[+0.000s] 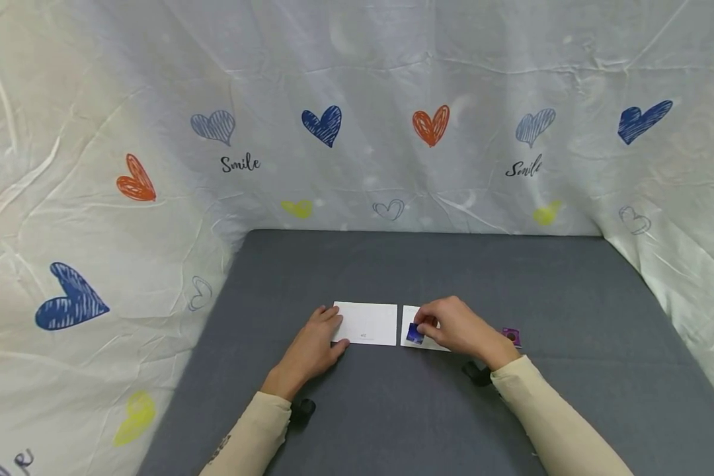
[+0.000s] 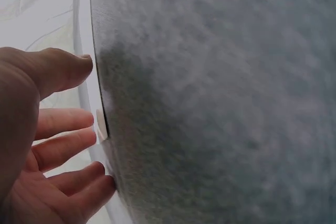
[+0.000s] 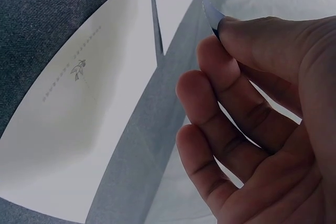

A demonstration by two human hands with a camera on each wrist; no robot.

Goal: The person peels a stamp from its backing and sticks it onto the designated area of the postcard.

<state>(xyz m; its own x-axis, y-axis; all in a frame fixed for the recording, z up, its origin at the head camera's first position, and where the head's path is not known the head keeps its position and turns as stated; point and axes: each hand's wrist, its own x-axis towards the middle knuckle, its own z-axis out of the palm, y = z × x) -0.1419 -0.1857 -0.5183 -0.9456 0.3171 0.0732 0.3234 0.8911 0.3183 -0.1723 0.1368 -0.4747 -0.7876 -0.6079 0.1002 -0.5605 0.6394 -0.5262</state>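
Two white cards lie side by side on the grey cloth, a left card (image 1: 371,320) with a tiny printed mark and a right card (image 1: 408,315) partly hidden under my right hand. A small bird drawing shows on the right card (image 3: 105,82) in the right wrist view. My right hand (image 1: 461,328) pinches a small blue-purple stamp-like square (image 1: 414,334) between thumb and fingertip, above the right card's left part. Seen edge-on, the square (image 3: 211,14) is thin and slightly bent. My left hand (image 1: 314,340) rests at the left card's left end, fingers loosely spread.
A second small purple square (image 1: 512,336) lies on the grey tabletop (image 1: 428,271), right of the cards and beside my right wrist. White sheeting (image 1: 381,86) printed with hearts hangs behind the table and along both sides.
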